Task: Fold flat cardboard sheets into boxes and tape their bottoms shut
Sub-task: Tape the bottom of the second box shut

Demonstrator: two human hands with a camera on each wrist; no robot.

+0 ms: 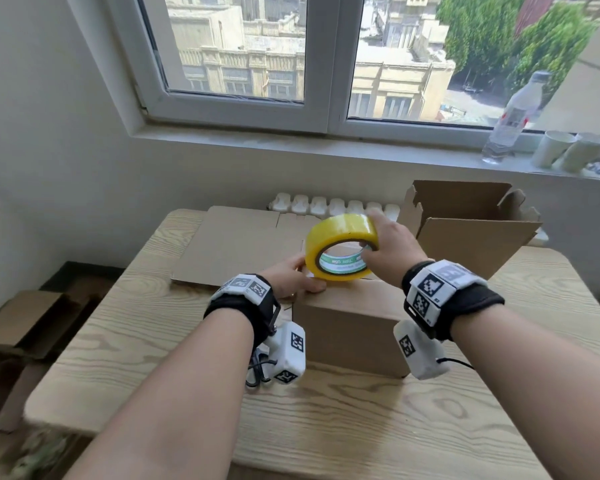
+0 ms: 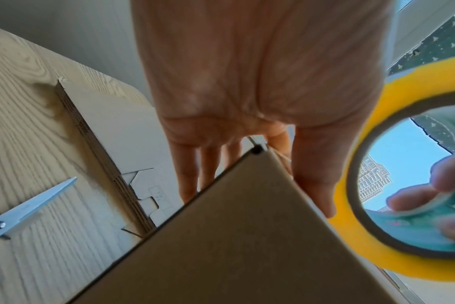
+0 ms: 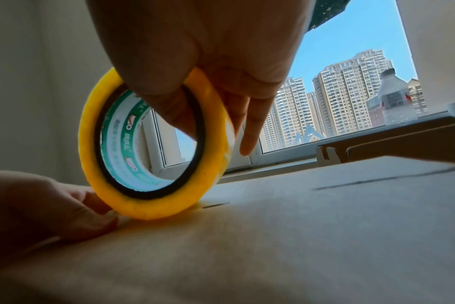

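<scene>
A folded brown box (image 1: 350,327) stands on the wooden table (image 1: 153,348) with its closed flaps facing up. My right hand (image 1: 388,251) grips a yellow tape roll (image 1: 340,247), fingers hooked through the core, and the roll stands on edge on the box top (image 3: 299,236) near its left end. My left hand (image 1: 302,277) lies over the box's left edge. Its straight fingers (image 2: 190,174) run down the side, and its thumb (image 3: 91,216) presses the top beside the tape roll (image 3: 153,205). The flap seam (image 3: 377,179) runs rightwards from the roll.
Flat cardboard sheets (image 1: 236,244) lie behind and left of the box, and scissors (image 2: 26,207) lie on the table to its left. An open upright box (image 1: 471,223) stands at the back right. A bottle (image 1: 513,116) and paper cups (image 1: 568,150) sit on the windowsill.
</scene>
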